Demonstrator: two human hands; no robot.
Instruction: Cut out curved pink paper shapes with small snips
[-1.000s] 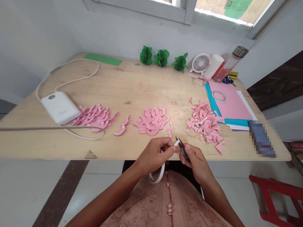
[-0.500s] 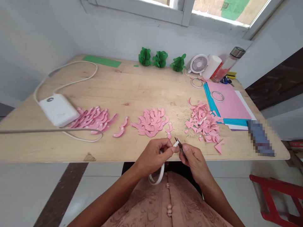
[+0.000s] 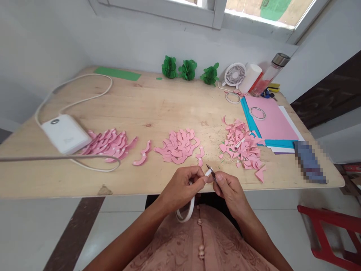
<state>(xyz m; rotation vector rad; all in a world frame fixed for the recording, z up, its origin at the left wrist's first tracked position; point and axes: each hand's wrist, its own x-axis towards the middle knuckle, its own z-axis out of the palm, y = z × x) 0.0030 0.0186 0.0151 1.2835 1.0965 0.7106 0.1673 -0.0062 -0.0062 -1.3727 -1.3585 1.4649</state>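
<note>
My left hand (image 3: 183, 188) is closed on a roll of white tape (image 3: 186, 215), which hangs below the fingers at the table's front edge. A short white end of the tape sticks out past its thumb and forefinger. My right hand (image 3: 229, 188) grips small scissors (image 3: 212, 173), their dark blades at the tape end; the handles are mostly hidden by the fingers. Just beyond my hands lies a curved pink paper strip (image 3: 200, 156) with white patches. Behind it is a pile of curved pink pieces (image 3: 180, 146).
Pink scraps (image 3: 244, 145) lie right of the hands. More pink strips (image 3: 113, 145) rest beside a white power bank (image 3: 66, 133) with a cable. Green paper shapes (image 3: 187, 70), a small fan (image 3: 235, 74) and a bottle (image 3: 270, 75) stand at the back. Paper sheets (image 3: 278, 120) lie right.
The view has shifted slightly. My hands keep nearly the same pose, with the scissor blades still at the white tape end.
</note>
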